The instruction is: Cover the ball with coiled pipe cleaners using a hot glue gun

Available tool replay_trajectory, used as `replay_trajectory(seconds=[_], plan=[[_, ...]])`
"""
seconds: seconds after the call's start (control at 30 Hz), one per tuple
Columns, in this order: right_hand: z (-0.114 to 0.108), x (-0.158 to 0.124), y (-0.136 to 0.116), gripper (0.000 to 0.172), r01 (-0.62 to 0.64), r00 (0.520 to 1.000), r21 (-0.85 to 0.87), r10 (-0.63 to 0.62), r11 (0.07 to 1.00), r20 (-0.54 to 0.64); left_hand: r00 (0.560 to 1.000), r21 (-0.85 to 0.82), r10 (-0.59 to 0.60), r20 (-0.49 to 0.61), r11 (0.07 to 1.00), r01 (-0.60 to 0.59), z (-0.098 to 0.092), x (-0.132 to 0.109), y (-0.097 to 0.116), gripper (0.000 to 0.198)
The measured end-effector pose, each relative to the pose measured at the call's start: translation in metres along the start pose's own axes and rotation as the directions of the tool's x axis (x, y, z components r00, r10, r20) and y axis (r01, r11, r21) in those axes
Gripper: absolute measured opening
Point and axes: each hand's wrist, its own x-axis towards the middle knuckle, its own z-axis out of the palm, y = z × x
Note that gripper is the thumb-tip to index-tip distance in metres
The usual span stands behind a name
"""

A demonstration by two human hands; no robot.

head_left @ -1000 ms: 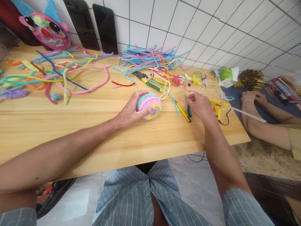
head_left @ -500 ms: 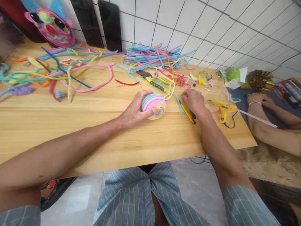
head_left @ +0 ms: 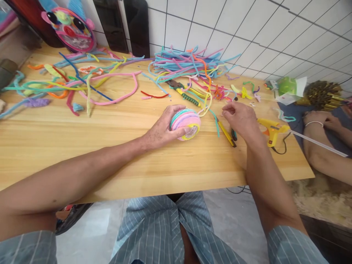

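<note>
Left forearm (head_left: 104,161) slanting in from the near left, left hand (head_left: 165,128) cupped, thumb laid out to the right! Over on the right, the right forearm (head_left: 265,179) angles far and left, right hand (head_left: 240,117) with fingers curled thumbward.

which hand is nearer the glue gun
Right. The right hand is just left of the glue gun; the left hand is farther left, around the striped ball.

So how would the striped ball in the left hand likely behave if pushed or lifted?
The striped ball would probably roll if pushed, given its rounded sides. Its fuzzy-looking bands should make it grippy for the left hand. It may be light, as its pale end looks see-through, though that's uncertain.
</note>
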Motion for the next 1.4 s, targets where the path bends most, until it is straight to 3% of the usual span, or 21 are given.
replay_trajectory(seconds=[0.13,0.4,0.53,0.63,0.73,0.8,0.87,0.97,1.1,1.3,1.4], plan=[[-0.009,-0.015,-0.006,0.023,-0.032,0.999,-0.030,0.033,0.999,0.015,1.000,0.004,-0.006,0.004,1.000,0.006,0.000,0.000,0.000,0.082],[0.003,-0.025,-0.010,0.021,-0.113,0.960,-0.315,0.186,0.942,0.212,1.000,0.009,0.000,-0.022,1.000,0.000,0.003,0.000,-0.008,0.083],[-0.001,-0.024,-0.015,0.015,-0.160,0.938,-0.317,0.244,0.935,0.247,1.000,0.006,0.015,-0.016,1.000,-0.015,0.002,0.001,-0.007,0.082],[-0.009,-0.030,-0.015,0.007,-0.227,0.964,-0.162,0.246,0.960,0.106,0.999,0.007,0.032,-0.027,0.999,-0.031,0.003,0.001,-0.007,0.081],[-0.016,-0.041,-0.018,0.014,-0.134,0.989,0.250,0.143,0.959,-0.022,0.997,0.020,0.034,-0.074,0.999,-0.033,0.007,0.001,-0.008,0.079],[-0.020,-0.049,-0.026,0.025,-0.030,0.999,0.537,0.046,0.843,-0.017,0.991,0.036,0.050,-0.121,0.998,-0.046,0.009,0.000,-0.009,0.078],[-0.021,-0.054,-0.038,0.034,0.033,0.999,0.707,-0.044,0.707,-0.003,0.984,0.058,0.071,-0.162,0.996,-0.063,0.010,-0.001,-0.010,0.078],[-0.018,-0.057,-0.055,0.037,0.144,0.987,0.785,-0.145,0.603,-0.070,0.980,0.087,0.080,-0.185,0.994,-0.065,0.010,-0.001,-0.011,0.077],[-0.008,-0.065,-0.062,0.031,0.221,0.970,0.786,-0.215,0.577,-0.116,0.981,0.116,0.092,-0.171,0.991,-0.073,0.009,-0.001,-0.012,0.076],[0.006,-0.084,-0.061,0.034,0.169,0.972,0.784,-0.234,0.597,-0.031,0.984,0.120,0.088,-0.156,0.990,-0.069,0.007,-0.002,-0.013,0.078],[0.019,-0.088,-0.070,0.034,0.103,0.981,0.828,-0.192,0.551,0.006,0.985,0.099,0.066,-0.157,0.994,-0.051,0.007,-0.004,-0.012,0.078]])
